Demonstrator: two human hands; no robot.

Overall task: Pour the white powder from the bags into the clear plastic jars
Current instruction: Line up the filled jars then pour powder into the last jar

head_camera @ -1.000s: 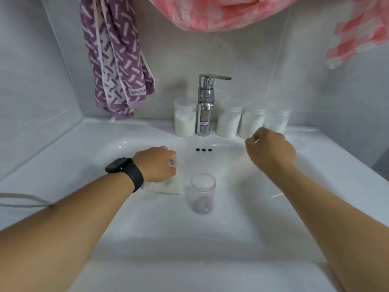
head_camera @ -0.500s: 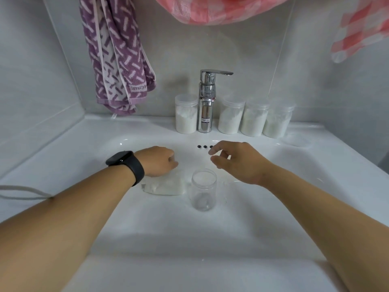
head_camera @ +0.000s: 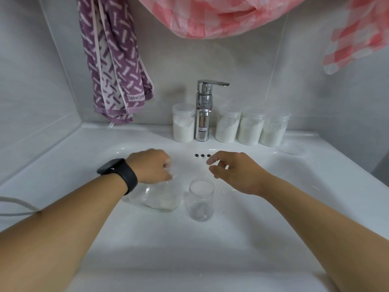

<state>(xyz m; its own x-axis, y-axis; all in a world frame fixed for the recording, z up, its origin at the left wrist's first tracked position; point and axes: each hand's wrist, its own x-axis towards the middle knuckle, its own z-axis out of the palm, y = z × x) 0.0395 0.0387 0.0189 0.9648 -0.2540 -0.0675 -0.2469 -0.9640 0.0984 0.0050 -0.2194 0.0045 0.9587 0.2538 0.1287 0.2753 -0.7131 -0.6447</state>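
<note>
Two hands over sink (head_camera: 294, 186) | my left hand (head_camera: 150, 166) pinches the powder bag (head_camera: 160, 197) | my right hand (head_camera: 233, 171) loose, fingers apart, holds nothing | empty jar (head_camera: 201, 199) beside bag

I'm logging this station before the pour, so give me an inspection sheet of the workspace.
Surface: white sink basin; a few powder specks lie right of the empty jar.
Job's things: bag of white powder lies in the basin; empty clear jar stands upright and lidless beside it; four filled jars line the back ledge; a loose lid lies right of them.
Clutter: nothing seen.
Hands: left hand grips the bag's top; right hand hovers over the basin, fingers loosely curled, holding nothing.
Cables: grey cable at left edge.
Surroundings: chrome faucet, purple towel, pink checked cloth overhead.
</note>
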